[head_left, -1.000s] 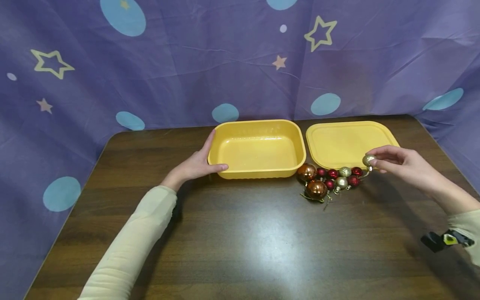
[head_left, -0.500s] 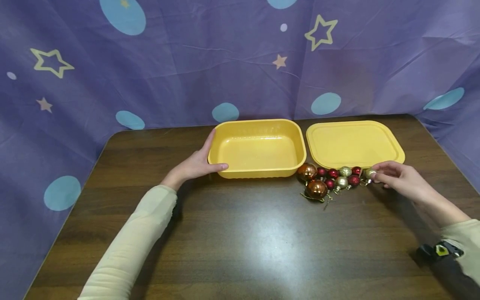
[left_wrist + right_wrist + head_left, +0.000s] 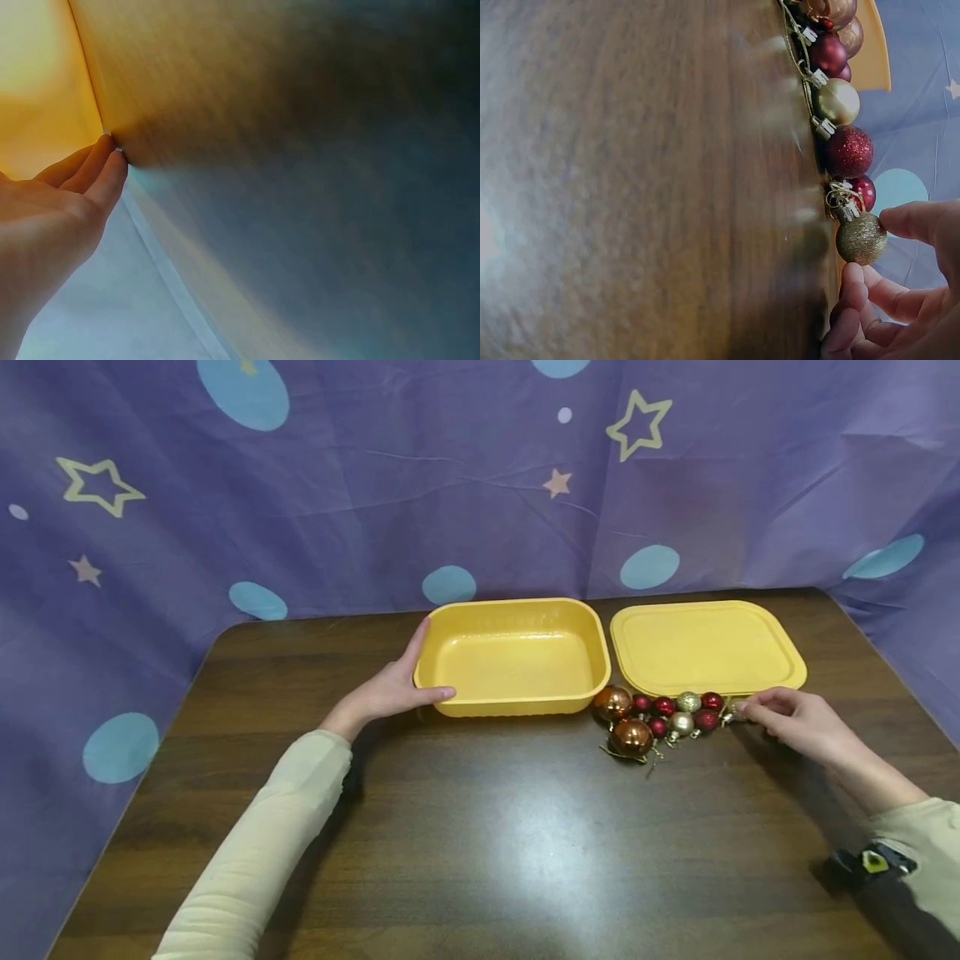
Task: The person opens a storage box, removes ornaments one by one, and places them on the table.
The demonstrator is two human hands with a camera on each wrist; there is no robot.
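Observation:
A yellow plastic container (image 3: 517,672) stands at the back middle of the table, with nothing inside it. My left hand (image 3: 390,689) holds its left end, thumb over the front rim; in the left wrist view, fingertips (image 3: 112,169) touch its side. My right hand (image 3: 806,727) pinches a small gold textured Christmas ball (image 3: 862,238) between thumb and fingers, low at the right end of a cluster of baubles. Beside it lie a glittery red ball (image 3: 848,151), a smooth gold ball (image 3: 837,102) and several others. Two larger copper balls (image 3: 631,737) lie at the left end.
A yellow lid (image 3: 708,647) lies flat right of the container, just behind the baubles. The dark wooden table (image 3: 450,835) stretches toward the front. A purple curtain (image 3: 360,493) with stars and dots hangs behind it.
My right hand has come down with the gold ball, from above the lid's front corner to the right end of the bauble cluster. The left hand stays on the container.

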